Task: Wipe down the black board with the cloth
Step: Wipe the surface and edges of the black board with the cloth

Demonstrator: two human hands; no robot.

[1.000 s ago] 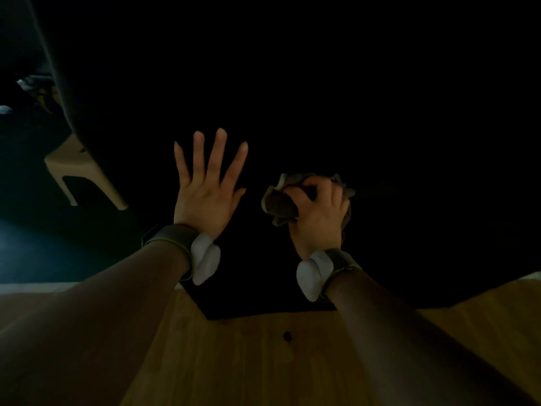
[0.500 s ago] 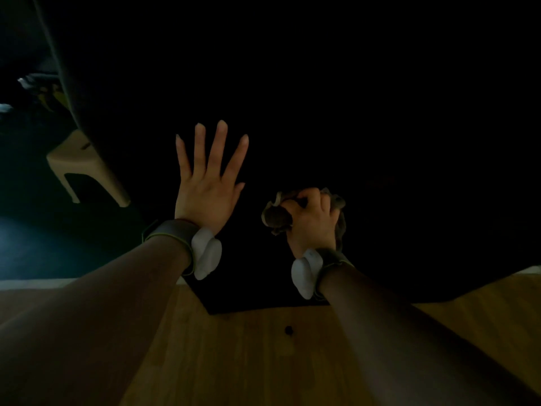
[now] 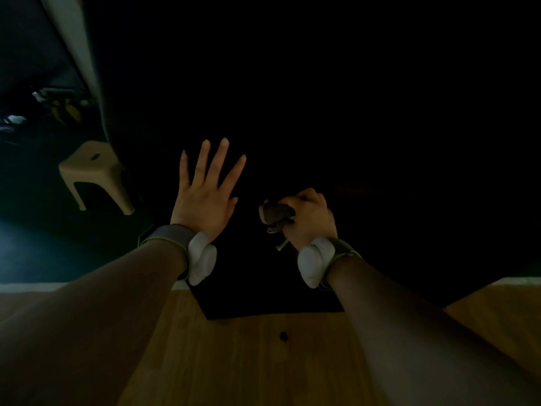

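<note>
Head view:
- We see big black board [image 3: 366, 112] in front of us. Fills most of view. Bottom edge meets wood table [image 3: 263, 367].
- Our left hand [image 3: 205, 197] lies flat on board. Fingers straight, spread wide, holding nothing.
- Our right hand [image 3: 311, 219] just beside it, low on board. Fingers curled tight round bunched grey cloth [image 3: 275, 215].
- Cloth pokes out left of fist. We cannot tell if it touches board.
- Pale stool [image 3: 93, 174] off to left, on dark floor.
- Bands [image 3: 202, 259] with white lumps on both our wrists.
</note>
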